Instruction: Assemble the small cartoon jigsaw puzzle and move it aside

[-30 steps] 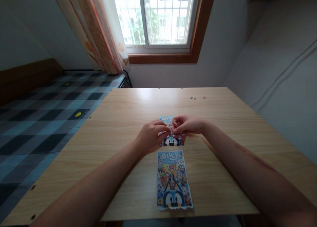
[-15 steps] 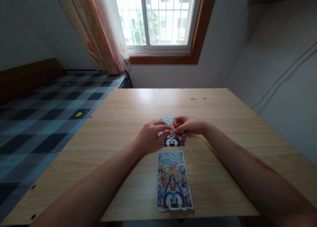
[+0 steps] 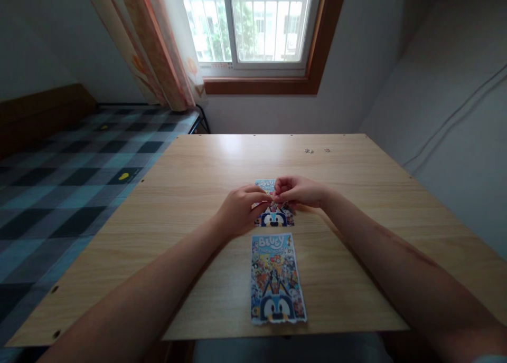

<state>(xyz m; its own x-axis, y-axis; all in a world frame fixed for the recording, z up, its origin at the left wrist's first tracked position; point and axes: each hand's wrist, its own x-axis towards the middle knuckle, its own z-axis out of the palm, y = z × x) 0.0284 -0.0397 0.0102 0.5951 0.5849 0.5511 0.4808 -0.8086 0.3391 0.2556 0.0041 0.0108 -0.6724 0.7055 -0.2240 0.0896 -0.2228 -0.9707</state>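
Note:
A small jigsaw puzzle [image 3: 274, 220] with a blue cartoon dog and "Bluey" lettering lies flat in the middle of the table. My left hand [image 3: 243, 207] rests over its left side, fingers stretched out and thumb apart. From the right, my right hand [image 3: 299, 191] reaches over the puzzle's upper right, thumb and fingers pinched; whatever is between them is too small to make out. The fingertips of both hands nearly meet above the puzzle's middle and hide part of it. Nearer to me lies a printed picture sheet [image 3: 277, 278] with the same design and a torn lower edge.
Small loose puzzle pieces [image 3: 309, 151] lie near the table's far edge, with another little group [image 3: 327, 150] to their right. The wooden table [image 3: 198, 168] stands before a window. A bed with a checked cover [image 3: 79, 178] is on the left.
The whole view has tipped slightly, so everything sits a little higher. My right hand's fingertips have come slightly closer to my left fingers over the puzzle. The picture sheet stays in place.

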